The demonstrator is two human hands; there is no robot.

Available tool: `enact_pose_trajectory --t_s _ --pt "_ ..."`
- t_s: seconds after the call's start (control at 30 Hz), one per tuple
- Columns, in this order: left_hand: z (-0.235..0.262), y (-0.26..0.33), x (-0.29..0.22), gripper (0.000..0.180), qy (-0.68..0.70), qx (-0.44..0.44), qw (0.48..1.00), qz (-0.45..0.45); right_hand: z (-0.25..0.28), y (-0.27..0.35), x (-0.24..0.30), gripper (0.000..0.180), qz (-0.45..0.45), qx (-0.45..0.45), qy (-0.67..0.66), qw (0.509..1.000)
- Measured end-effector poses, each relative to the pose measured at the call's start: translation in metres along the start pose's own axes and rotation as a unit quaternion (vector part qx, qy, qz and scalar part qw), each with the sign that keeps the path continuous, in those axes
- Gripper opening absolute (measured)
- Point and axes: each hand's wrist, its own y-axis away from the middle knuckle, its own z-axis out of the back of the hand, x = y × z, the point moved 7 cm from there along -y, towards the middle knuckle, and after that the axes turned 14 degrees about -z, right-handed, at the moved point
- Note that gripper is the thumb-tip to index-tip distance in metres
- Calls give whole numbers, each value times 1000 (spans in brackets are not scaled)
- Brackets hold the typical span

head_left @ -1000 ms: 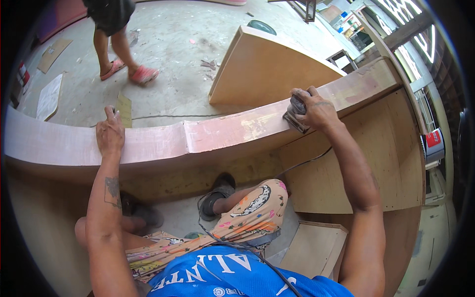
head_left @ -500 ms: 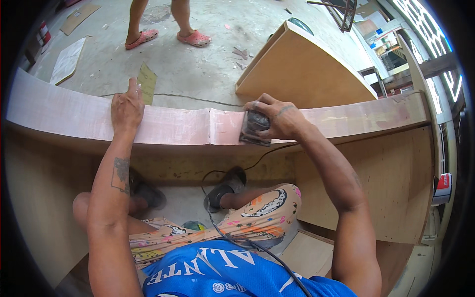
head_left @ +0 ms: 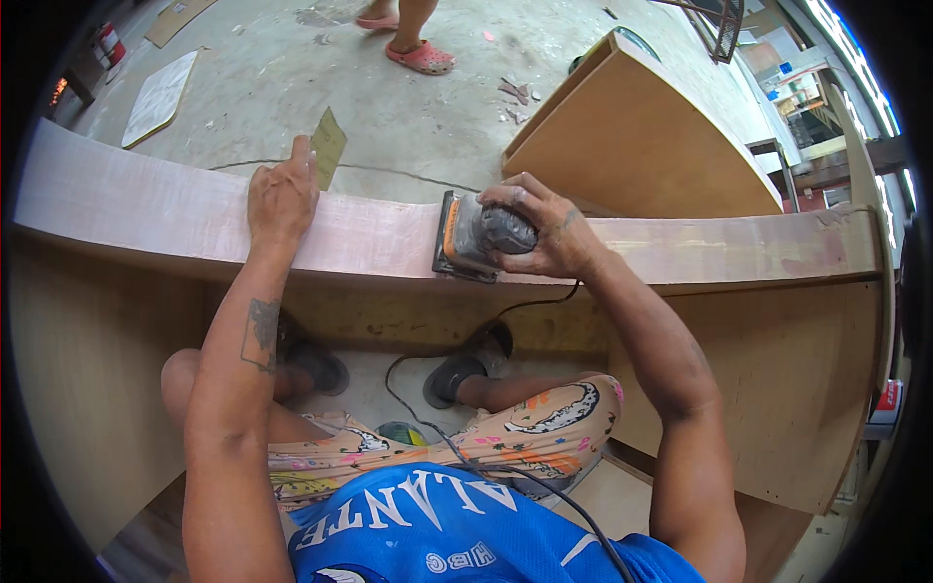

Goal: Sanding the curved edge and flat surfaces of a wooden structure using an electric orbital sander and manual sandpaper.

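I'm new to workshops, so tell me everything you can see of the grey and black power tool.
The dusty grey and black handheld power tool looks like a sander, perhaps plastic-bodied, with an orange strip, a rounded dark knob and a flat dark base. It sits on the pale pinkish curved band, the person's right hand gripping its knob. A thin black cord hangs nearby; its join is hidden.

Workshop: sander (head_left: 474, 235), bare wooden panel (head_left: 641, 146)

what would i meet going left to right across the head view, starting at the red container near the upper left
Red container → pale flat board → left hand → yellowish sheet → sander → right hand → tapered wooden piece → red-and-white can
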Motion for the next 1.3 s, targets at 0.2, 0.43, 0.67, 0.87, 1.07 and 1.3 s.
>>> enact_pose_trajectory --t_s 0.2,0.43,0.67,0.87,1.07,1.3 --pt "3 1 6 17 21 0 1000 11 14 5 14 66 -21 109 152 982" --pt "-3 1 3 24 28 47 998 24 47 57 3 63 -174 233 318 902" --pt "2 4 4 25 76 -41 996 -15 55 68 -6 59 -165 191 357 900" --pt "51 19 44 27 -39 -161 983 -81 12 43 16 67 -74 142 278 947" --pt "61 23 68 29 -4 -134 991 19 0 32 21 73 -93 115 200 969" --pt "56 18 65 25 -71 -92 992 48 32 62 3 72 -164 165 264 936"
